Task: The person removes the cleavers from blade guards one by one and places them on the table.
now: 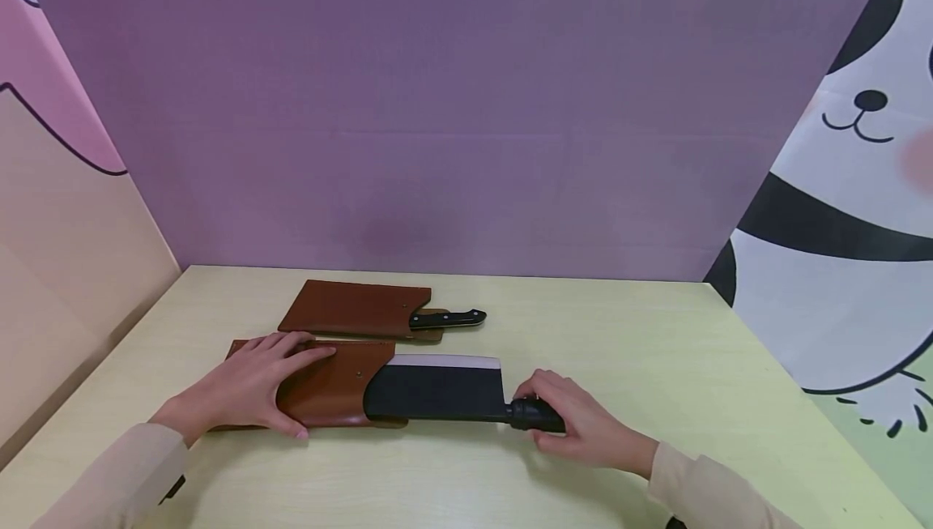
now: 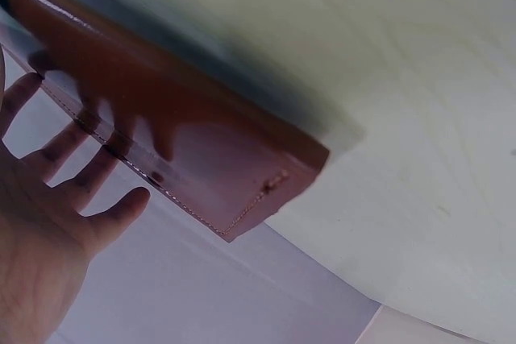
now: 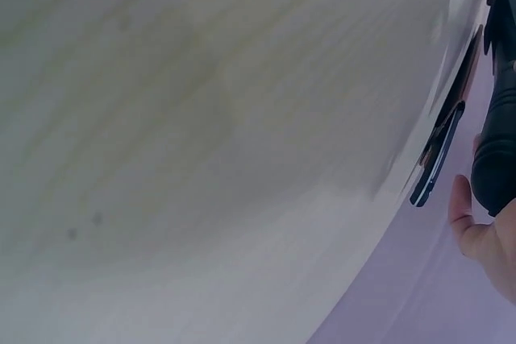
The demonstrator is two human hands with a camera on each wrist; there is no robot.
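Observation:
A cleaver (image 1: 437,391) with a dark blade and a pale edge lies partly inside a brown leather sheath (image 1: 342,387); the rest of the blade shows to the right. My left hand (image 1: 251,383) rests spread across the sheath, thumb at its near side. In the left wrist view, straight fingers (image 2: 97,171) touch the sheath's stitched edge (image 2: 193,215). My right hand (image 1: 583,424) holds the cleaver's black handle (image 1: 532,414), fingers curled about it. That handle (image 3: 496,159) shows at the right edge of the right wrist view, with only part of the hand visible.
Behind the cleaver lies a second brown sheath (image 1: 357,306), a smaller black-handled knife (image 1: 448,319) sticking out to the right. Both lie on a pale wood-grain table (image 1: 619,334). A purple backdrop (image 1: 466,108) stands along the far edge, with printed panels at either side.

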